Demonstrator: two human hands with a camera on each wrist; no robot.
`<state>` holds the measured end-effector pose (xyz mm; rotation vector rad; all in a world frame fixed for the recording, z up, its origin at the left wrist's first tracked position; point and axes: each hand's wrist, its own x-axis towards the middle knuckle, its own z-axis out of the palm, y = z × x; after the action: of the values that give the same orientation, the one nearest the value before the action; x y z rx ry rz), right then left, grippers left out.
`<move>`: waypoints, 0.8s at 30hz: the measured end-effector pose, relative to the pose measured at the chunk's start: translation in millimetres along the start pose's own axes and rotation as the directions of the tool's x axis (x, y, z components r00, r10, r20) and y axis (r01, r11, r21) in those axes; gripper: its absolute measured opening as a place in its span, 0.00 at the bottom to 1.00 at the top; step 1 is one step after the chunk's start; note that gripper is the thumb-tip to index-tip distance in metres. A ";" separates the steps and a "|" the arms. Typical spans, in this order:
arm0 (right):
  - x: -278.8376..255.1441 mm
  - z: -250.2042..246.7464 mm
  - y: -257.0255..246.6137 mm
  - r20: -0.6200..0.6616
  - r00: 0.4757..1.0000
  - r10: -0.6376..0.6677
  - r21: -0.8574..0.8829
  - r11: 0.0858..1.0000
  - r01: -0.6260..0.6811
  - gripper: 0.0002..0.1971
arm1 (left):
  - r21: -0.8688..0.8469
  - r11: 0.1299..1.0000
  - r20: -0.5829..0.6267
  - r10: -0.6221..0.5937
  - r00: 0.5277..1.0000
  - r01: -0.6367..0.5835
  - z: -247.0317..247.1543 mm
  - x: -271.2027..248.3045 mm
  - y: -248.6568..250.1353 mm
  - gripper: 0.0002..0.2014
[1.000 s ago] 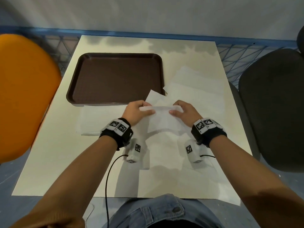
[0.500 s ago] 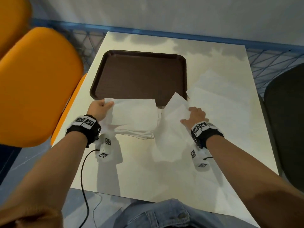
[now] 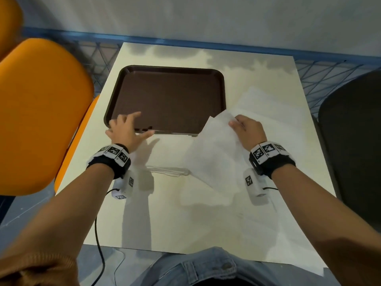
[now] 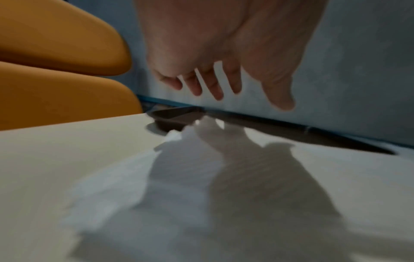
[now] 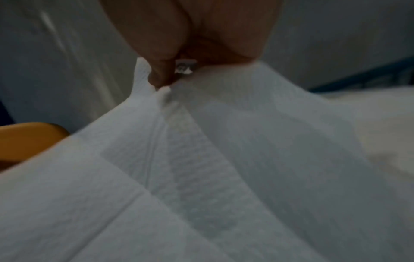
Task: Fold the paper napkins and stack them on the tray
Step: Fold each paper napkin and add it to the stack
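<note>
Pinched at one corner by the right hand (image 3: 248, 130), an unfolded napkin (image 3: 214, 155) hung right of the folded napkin (image 3: 167, 153), just before the tray (image 3: 220, 79); the left hand (image 3: 125, 131) hovered empty, fingers spread, nearer the tray.

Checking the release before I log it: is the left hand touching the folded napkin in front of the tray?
Apart. The left wrist view shows the left hand with fingers spread, raised clear above the folded napkin, casting its shadow onto it.

Cream table (image 3: 165, 213), orange chair (image 3: 41, 112) left, black chair (image 3: 354, 141) right, pale wall (image 3: 206, 17)
</note>
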<state>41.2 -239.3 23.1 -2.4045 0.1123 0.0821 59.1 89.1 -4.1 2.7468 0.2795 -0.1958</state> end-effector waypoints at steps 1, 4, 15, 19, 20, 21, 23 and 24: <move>-0.3 -8.3 -5.7 -0.013 0.999 -0.031 0.033 0.999 0.032 0.11 | -0.049 0.997 -0.026 0.063 0.998 -0.064 -0.3 -2.9 14.1 0.37; -1.0 -30.9 -23.2 -0.032 0.992 -0.123 0.113 0.986 0.126 0.12 | -0.323 0.914 0.085 0.287 0.954 -0.246 -1.7 -16.8 66.3 0.39; 1.7 -85.0 -6.3 -0.353 0.935 0.034 0.219 0.974 0.047 0.18 | -0.960 0.229 0.251 0.429 0.868 0.164 40.9 -70.3 151.8 0.21; -11.0 -76.1 16.8 -0.308 0.946 0.101 0.270 0.963 -0.015 0.18 | -0.954 0.256 0.246 0.386 0.889 0.152 48.5 -73.4 158.0 0.09; -16.2 -73.7 21.0 -0.290 0.950 0.119 0.286 0.958 -0.033 0.16 | -0.955 0.257 0.241 0.379 0.893 0.149 50.0 -73.4 157.1 0.07; -22.1 -71.9 23.8 -0.249 0.958 0.140 0.309 0.949 -0.058 0.13 | -0.956 0.254 0.236 0.370 0.898 0.147 51.6 -73.4 155.7 0.07; -34.8 -68.7 29.9 -0.107 0.983 0.152 0.333 0.937 -0.109 0.13 | -0.958 0.243 0.230 0.344 0.910 0.150 53.7 -74.0 152.8 0.07; -41.1 -66.3 32.3 -0.017 0.990 0.143 0.340 0.932 -0.128 0.17 | -0.959 0.242 0.224 0.333 0.916 0.147 54.4 -74.8 151.3 0.08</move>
<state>-1.1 -305.3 54.5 -2.0520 0.2890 0.0698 14.3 -81.7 11.4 1.3545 0.0488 -0.3738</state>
